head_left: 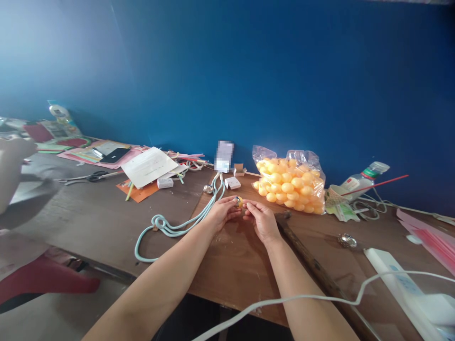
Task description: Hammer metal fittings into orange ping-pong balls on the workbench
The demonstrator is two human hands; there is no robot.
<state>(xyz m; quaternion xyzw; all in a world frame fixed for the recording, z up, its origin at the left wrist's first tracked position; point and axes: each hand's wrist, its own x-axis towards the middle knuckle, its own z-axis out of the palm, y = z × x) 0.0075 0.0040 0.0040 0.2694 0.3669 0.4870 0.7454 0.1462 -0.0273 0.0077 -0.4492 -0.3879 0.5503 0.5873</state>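
Observation:
Over the wooden table (227, 265), my left hand (223, 213) is closed on a small yellow piece (240, 202) with dark and silvery bits on it. Its exact kind is too small to tell. My right hand (262, 220) is just to the right, thumb and forefinger pinched close to the piece; whatever they grip is too small to make out. Behind my left wrist runs a looped light-blue cord (177, 231). A clear plastic bag (289, 182) full of yellow-orange balls stands beyond my right hand.
A phone (224, 156) leans on the blue wall, near small white boxes (232, 183). A dark bar (313, 265) lies right of my right forearm. Farther right are a bottle (366, 177) and a power strip (401, 284); a white cable (305, 297) crosses my arm. Scissors (94, 176) and papers lie left, near another person's arm (12, 170).

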